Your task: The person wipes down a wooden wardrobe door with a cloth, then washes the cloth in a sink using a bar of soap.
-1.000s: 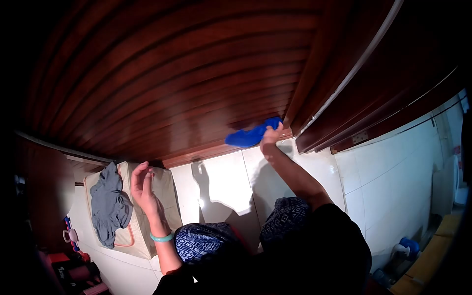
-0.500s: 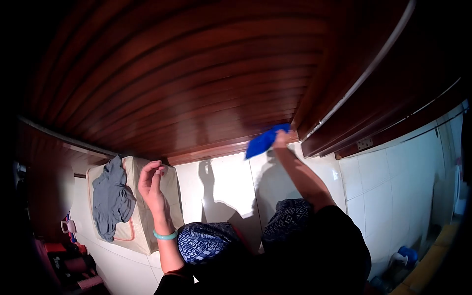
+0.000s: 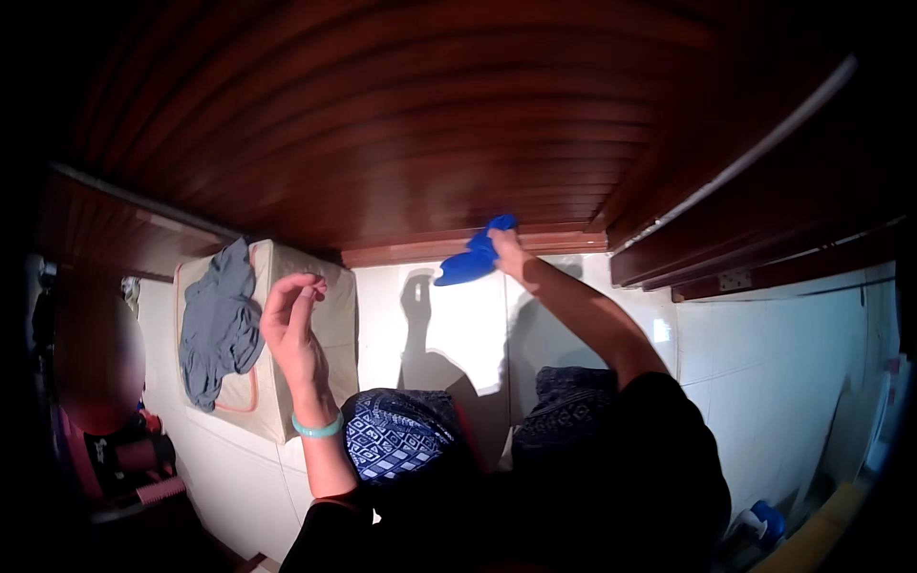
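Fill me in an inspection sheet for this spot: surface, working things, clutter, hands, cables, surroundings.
Surface: brown slatted wood panel meeting pale floor tiles; shadows fall across the tiles.
Working things: blue cloth, bunched, beside the panel's lower edge.
Clutter: grey garment draped over a beige box, left of the person.
Hands: right hand grips the blue cloth; left hand raised, fingers loosely curled, nothing seen in it.
Cables: thin dark line on the right wall, possibly a cable; cannot tell.
Surroundings: socket plate on the wood trim at right; blue-and-white item at lower right, too unclear to name.
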Tool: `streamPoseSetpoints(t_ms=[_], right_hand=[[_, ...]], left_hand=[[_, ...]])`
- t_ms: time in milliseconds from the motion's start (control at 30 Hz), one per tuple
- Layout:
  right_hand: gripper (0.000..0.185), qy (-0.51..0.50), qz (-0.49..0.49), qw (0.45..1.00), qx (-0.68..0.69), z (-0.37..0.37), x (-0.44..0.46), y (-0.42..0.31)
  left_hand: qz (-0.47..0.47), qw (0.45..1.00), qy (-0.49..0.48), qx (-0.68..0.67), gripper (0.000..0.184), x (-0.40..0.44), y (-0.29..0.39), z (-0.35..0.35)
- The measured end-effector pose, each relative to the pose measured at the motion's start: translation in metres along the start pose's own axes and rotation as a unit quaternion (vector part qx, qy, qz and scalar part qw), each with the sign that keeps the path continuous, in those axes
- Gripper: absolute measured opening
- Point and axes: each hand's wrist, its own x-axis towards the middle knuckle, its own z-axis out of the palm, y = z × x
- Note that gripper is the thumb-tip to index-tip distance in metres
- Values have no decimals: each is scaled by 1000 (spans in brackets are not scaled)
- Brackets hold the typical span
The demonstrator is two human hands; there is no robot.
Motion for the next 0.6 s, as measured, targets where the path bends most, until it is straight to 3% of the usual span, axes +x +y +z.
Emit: streamPoseSetpoints(t_ms=[33, 67, 133, 167, 200, 267, 300, 367, 400, 433, 467, 500, 567, 600], right_hand=[[21, 33, -110, 983, -145, -9, -7, 1], [26, 98, -205, 929, -291, -19, -15, 2], [38, 65, -400, 782, -474, -53, -61, -17], [43, 16, -496, 713, -495, -69, -63, -16], [43, 5, -492, 714, -498, -76, -62, -8], [42, 23, -499, 601, -624, -79, -52, 8], [42, 10, -498, 602, -625, -68, -46, 19], [35, 128, -405, 565, -708, -28, -38, 41], [33, 160, -346, 604, -699, -3, -29, 51], [33, 146, -281, 514, -797, 26, -34, 46], [33, 137, -255, 556, -779, 53, -50, 40], [36, 108, -215, 639, -731, 77, -50, 45], [34, 73, -374, 682, -625, 112, -20, 102], [34, 46, -350, 654, -670, 145, -47, 89]], left_hand=[[3, 1000, 28, 8, 10, -7, 9, -5], [36, 999, 38, 0, 10, -18, 19, -9], [82, 991, 101, -32, 7, -44, 31, -12], [98, 986, 117, -62, 6, -56, 34, -15], [99, 986, 123, -54, 6, -62, 38, -13], [95, 990, 96, -32, 5, -66, 35, -15], [81, 993, 84, -10, 3, -66, 32, -18], [59, 993, 98, -15, 2, -65, 33, -18], [57, 993, 103, -14, 2, -65, 33, -19], [77, 991, 107, -10, 2, -67, 29, -19], [94, 989, 111, -8, 4, -67, 29, -19], [90, 989, 113, -11, 4, -67, 30, -17], [107, 992, 64, -29, 6, -64, 31, -14], [120, 991, 50, -24, 7, -62, 30, -12]])
